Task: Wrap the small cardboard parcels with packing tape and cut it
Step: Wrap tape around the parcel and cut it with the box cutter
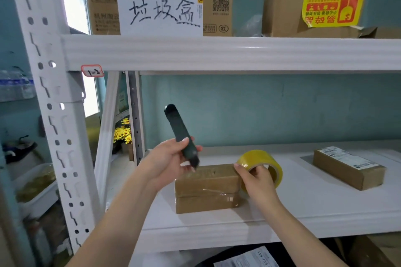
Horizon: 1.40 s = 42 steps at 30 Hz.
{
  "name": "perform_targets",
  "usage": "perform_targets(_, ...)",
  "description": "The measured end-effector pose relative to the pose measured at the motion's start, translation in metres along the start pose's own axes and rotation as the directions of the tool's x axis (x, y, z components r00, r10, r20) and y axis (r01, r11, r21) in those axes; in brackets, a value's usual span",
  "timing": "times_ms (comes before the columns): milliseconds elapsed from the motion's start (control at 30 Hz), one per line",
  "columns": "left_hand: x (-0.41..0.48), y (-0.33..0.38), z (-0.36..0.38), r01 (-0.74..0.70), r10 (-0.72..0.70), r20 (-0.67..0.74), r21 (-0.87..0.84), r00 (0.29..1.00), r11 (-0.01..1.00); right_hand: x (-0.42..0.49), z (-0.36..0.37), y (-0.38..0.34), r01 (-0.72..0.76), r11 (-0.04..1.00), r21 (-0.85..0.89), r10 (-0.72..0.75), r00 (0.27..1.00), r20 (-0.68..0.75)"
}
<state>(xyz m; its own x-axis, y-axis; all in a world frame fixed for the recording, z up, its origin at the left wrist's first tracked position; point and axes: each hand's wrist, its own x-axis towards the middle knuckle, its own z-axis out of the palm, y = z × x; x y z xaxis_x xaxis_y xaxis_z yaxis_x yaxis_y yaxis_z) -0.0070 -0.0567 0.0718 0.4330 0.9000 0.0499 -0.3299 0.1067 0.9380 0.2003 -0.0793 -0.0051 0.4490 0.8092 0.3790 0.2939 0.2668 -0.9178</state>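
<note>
Two small cardboard parcels [207,188] lie stacked on the white shelf [303,206], with clear tape over their front. My left hand [167,160] grips a dark utility knife [181,134], handle up and tip pointing down at the top parcel's upper face. My right hand [258,182] holds a yellow roll of packing tape [260,165] standing on edge against the right end of the stack.
A third labelled parcel [349,167] lies at the shelf's right. The upper shelf beam [217,53] runs overhead with large boxes [312,6] and a handwritten sign [160,10]. A white perforated upright [54,115] stands at left. Papers [247,258] lie below.
</note>
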Motion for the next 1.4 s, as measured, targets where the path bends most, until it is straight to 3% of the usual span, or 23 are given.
perform_targets(167, 0.01, -0.014, 0.018, -0.029, 0.046, -0.082, 0.19, 0.996, 0.981, -0.001, -0.001, -0.001, -0.034, 0.999, 0.008, 0.034, 0.999, 0.001)
perform_targets(333, 0.01, -0.018, 0.01, -0.127, 0.174, -0.227, 0.208, 0.958, 0.97, -0.004, -0.003, -0.006, -0.042, 0.999, -0.006, 0.042, 0.999, 0.014)
perform_targets(800, 0.0, -0.024, 0.016, -0.269, 0.279, -0.116, 0.1, 0.953, 0.958, -0.009, 0.001, -0.013, -0.062, 0.998, 0.028, 0.061, 0.998, 0.034)
perform_targets(900, 0.008, -0.031, 0.028, -0.278, 0.29, -0.097, 0.124, 0.952, 0.953, -0.013, 0.004, -0.017, -0.066, 0.993, 0.101, 0.065, 0.998, 0.012)
perform_targets(1000, 0.022, -0.041, 0.035, -0.277, 0.324, -0.187, 0.239, 0.927, 0.931, -0.014, 0.002, -0.021, -0.171, 0.963, 0.207, 0.183, 0.982, -0.042)
perform_targets(1100, 0.025, -0.042, 0.035, -0.264, 0.322, -0.24, 0.246, 0.916, 0.933, -0.009, -0.002, -0.016, -0.184, 0.943, 0.276, 0.22, 0.97, -0.104)
perform_targets(1233, 0.023, -0.038, 0.029, -0.267, 0.299, -0.237, 0.159, 0.924, 0.95, -0.002, -0.005, -0.012, -0.235, 0.76, 0.605, 0.345, 0.936, -0.07)
perform_targets(1267, 0.023, -0.038, 0.027, -0.27, 0.3, -0.236, 0.151, 0.924, 0.951, -0.001, -0.004, -0.011, -0.218, 0.766, 0.605, 0.342, 0.935, -0.097)
perform_targets(1333, 0.025, -0.04, 0.026, -0.275, 0.308, -0.258, 0.156, 0.916, 0.949, -0.003, -0.002, -0.011, -0.111, 0.878, 0.466, 0.239, 0.945, -0.224)
perform_targets(1400, 0.028, -0.042, 0.025, -0.276, 0.311, -0.296, 0.155, 0.903, 0.949, -0.005, -0.002, -0.015, 0.085, 0.945, 0.317, 0.016, 0.953, -0.303)
